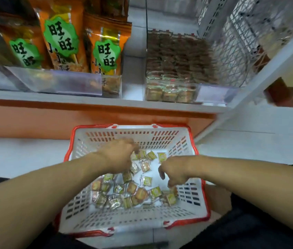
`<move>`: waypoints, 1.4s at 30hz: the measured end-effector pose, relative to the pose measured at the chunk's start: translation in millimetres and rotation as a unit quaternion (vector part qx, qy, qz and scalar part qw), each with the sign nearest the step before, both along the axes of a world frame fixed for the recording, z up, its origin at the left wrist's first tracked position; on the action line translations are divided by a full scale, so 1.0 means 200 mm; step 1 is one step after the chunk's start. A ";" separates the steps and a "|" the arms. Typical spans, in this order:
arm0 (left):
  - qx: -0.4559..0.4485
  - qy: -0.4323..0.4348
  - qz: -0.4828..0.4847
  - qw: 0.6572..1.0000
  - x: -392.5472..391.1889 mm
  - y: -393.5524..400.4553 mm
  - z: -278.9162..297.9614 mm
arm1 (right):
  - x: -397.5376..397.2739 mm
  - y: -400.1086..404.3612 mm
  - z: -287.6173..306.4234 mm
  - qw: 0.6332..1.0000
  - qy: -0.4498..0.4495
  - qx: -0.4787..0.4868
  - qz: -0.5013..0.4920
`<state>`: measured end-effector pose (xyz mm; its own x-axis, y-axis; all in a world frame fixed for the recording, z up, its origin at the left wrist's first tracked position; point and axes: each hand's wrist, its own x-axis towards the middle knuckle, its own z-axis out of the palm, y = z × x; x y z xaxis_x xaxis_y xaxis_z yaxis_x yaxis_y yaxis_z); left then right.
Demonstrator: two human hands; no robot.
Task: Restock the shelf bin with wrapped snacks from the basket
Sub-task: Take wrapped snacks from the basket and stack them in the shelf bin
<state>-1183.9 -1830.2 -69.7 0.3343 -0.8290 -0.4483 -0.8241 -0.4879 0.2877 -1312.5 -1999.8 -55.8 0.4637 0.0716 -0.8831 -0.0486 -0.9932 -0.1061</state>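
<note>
Wrapped snacks (147, 180) lie loose on the basket (106, 218) floor, too many for us to count. Our left hand (118, 156) curls down over those at 11 o'clock, our right hand (173, 172) at 3; whether either pinches one, we cannot tell. The near basket floor lies bare. At 12 o'clock, the shelf bin (172, 94) is nearly full.

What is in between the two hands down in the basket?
In the head view, a few small wrapped snacks lie loose on the white basket floor between the left hand and the right hand, with bare floor around them.
</note>
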 end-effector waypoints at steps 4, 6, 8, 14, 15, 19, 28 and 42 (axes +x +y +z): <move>0.123 0.054 -0.006 0.991 -0.04 0.05 -0.19 | -0.14 -0.05 -0.40 0.998 0.036 -0.046 -0.039; 0.148 0.073 -0.001 0.986 -0.07 0.04 -0.27 | -0.19 -0.04 -0.54 0.996 0.038 -0.044 -0.062; 0.158 0.093 0.006 0.983 -0.10 0.04 -0.35 | -0.24 0.00 -0.66 0.995 0.047 -0.024 -0.081; 0.162 0.168 0.024 0.972 -0.23 -0.02 -0.65 | -0.30 0.00 -0.85 0.991 0.009 0.018 -0.134; 0.164 0.179 0.031 0.970 -0.27 -0.03 -0.69 | -0.29 -0.01 -0.87 0.993 0.007 0.027 -0.118; 0.143 0.226 0.152 0.952 -0.41 -0.04 -0.88 | -0.28 -0.03 -0.95 0.997 0.010 0.043 -0.059; 0.183 0.252 0.177 0.934 -0.43 -0.02 -1.02 | -0.22 0.05 -1.17 0.965 0.028 0.138 -0.223; 0.108 0.292 0.379 0.871 -0.48 0.07 -1.11 | -0.22 0.13 -1.20 0.729 0.087 0.272 -0.622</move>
